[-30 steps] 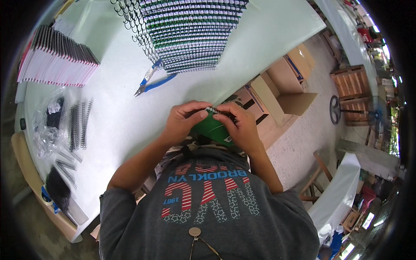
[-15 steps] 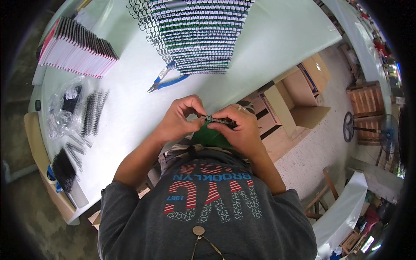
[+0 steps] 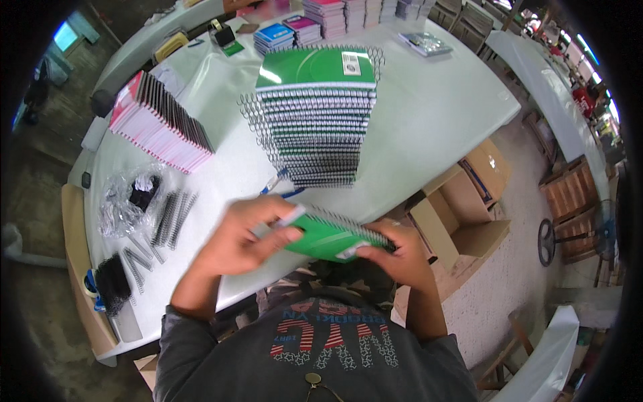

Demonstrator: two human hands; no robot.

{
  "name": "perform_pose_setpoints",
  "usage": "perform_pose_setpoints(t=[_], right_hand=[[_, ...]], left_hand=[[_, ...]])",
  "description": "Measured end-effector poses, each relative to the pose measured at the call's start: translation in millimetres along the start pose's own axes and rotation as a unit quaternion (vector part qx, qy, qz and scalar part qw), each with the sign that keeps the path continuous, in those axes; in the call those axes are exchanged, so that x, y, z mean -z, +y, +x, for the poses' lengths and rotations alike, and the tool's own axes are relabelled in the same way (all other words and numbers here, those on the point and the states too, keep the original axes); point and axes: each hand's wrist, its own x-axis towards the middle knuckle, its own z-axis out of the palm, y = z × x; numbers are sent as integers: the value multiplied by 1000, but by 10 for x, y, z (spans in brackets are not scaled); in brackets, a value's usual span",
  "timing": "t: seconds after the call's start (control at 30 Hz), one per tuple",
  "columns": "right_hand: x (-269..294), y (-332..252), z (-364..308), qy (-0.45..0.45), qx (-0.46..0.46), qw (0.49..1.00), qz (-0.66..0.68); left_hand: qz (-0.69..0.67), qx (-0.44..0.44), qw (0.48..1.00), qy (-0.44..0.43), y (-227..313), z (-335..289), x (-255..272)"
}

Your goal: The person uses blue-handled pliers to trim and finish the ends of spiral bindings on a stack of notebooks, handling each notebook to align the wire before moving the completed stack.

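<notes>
White table, one tall stack of green notebooks, one green notebook pinched between both hands' fingers.

Dressed in a dark grey T-shirt, short-sleeved, the left sleeve hem ending just above the elbow. Printed across the chest in red, white and blue lettering, with a patterned row of pale letters beneath. Small round pendant or button hanging at the neckline, brownish in tone. Bare forearms, both without watch, band or glove. Bare hands too: left hand and right hand, no rings to be made out through the motion blur.
</notes>
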Motion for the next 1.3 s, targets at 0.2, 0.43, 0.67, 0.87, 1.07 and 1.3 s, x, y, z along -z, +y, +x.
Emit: perform_pose_setpoints(t=[0.2, 0.43, 0.67, 0.87, 1.07, 1.3], right_hand=[[453, -327, 524, 318, 159, 934, 12], [149, -1119, 1078, 194, 225, 943, 153], [194, -1151, 1659, 504, 308, 771, 237], [95, -826, 1904, 530, 252, 795, 151], [-52, -623, 1645, 450, -2, 864, -227], [-121, -427, 1648, 470, 151, 862, -114]], left_hand=[[-73, -62, 978, 183, 490, 589, 559], [-33, -108, 991, 73, 737, 949, 501], [-144, -93, 959, 226, 462, 970, 224], [-88, -120, 903, 404, 321, 1448, 542], [354, -17, 893, 277, -186, 1365, 625], [-32, -37, 895, 444, -349, 1146, 299]])
